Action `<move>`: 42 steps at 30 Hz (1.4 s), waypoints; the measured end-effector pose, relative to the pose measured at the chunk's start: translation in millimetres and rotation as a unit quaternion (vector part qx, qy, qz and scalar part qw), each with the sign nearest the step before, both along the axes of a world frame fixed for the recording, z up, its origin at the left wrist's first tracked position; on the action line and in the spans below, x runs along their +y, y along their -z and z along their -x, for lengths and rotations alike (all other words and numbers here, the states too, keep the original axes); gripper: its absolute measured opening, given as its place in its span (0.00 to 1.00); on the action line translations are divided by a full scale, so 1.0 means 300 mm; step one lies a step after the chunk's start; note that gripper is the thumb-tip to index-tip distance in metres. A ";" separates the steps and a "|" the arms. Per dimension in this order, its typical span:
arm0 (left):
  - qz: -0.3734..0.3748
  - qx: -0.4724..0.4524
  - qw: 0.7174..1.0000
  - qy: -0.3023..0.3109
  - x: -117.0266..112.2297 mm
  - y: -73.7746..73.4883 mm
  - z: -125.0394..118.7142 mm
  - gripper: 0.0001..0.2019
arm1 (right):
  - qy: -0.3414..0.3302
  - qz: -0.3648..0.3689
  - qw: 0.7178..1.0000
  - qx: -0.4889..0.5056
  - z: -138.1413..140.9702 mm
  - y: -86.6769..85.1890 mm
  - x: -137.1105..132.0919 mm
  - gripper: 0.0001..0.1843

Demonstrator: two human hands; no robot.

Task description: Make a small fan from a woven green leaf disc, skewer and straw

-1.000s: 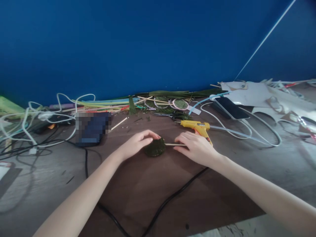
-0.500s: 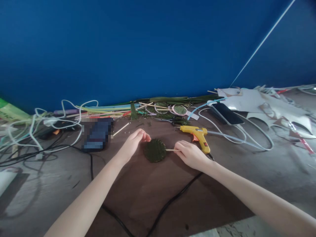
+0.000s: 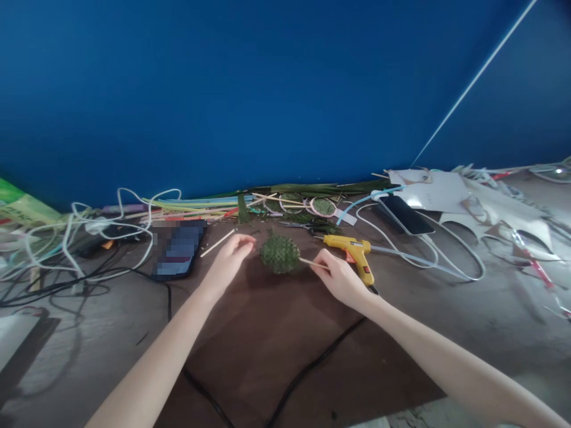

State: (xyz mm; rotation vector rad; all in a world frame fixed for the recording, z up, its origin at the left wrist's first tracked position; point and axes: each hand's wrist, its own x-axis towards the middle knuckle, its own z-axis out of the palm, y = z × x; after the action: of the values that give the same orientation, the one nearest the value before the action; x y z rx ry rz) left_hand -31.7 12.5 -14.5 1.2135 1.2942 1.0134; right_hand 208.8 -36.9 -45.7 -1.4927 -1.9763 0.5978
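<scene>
My right hand [image 3: 338,277] pinches a thin wooden stick [image 3: 307,261] that carries a round green woven disc [image 3: 279,253]. The disc is lifted and tilted above the brown mat [image 3: 276,345]. My left hand [image 3: 229,257] lies just left of the disc, fingers loosely extended, holding nothing; its fingertips are close to the disc's edge. A yellow glue gun [image 3: 352,249] lies right behind my right hand.
A black cable [image 3: 307,364] crosses the mat. A blurred dark device [image 3: 177,248] sits at left among white cables [image 3: 89,229]. Green strips, sticks and woven discs [image 3: 323,206] lie along the blue wall. A phone [image 3: 404,215] and white cardboard cut-outs [image 3: 482,205] are at right.
The disc has come off the mat, raised and tilted on its stick by my right hand. My left hand slid off the disc to its left side.
</scene>
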 end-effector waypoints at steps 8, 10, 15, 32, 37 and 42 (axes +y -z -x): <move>0.083 -0.117 0.990 0.013 -0.053 0.034 -0.106 0.12 | 0.083 -0.016 0.988 0.128 0.148 -0.011 0.076 0.06; 0.073 -0.147 0.986 0.018 -0.056 0.033 -0.148 0.11 | 0.079 -0.014 0.987 0.142 0.184 -0.009 0.087 0.05; 0.009 -0.180 0.983 -0.033 -0.029 0.068 -0.209 0.11 | 0.070 -0.013 0.979 0.193 0.238 0.007 0.096 0.05; -0.030 -0.178 0.978 -0.109 -0.029 0.137 -0.222 0.08 | 0.028 0.065 0.962 0.262 0.236 0.041 0.095 0.07; -0.033 -0.180 0.977 -0.106 -0.031 0.144 -0.217 0.07 | 0.026 0.070 0.961 0.266 0.235 0.042 0.094 0.08; -0.034 -0.179 0.978 -0.097 -0.030 0.154 -0.213 0.07 | 0.024 0.067 0.960 0.271 0.234 0.053 0.096 0.08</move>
State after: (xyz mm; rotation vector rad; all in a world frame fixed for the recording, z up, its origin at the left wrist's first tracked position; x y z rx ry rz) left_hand 32.1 3.5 -60.8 0.9126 1.1120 1.3578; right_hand 138.5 -8.2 -61.6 -1.2720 -1.4936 1.0141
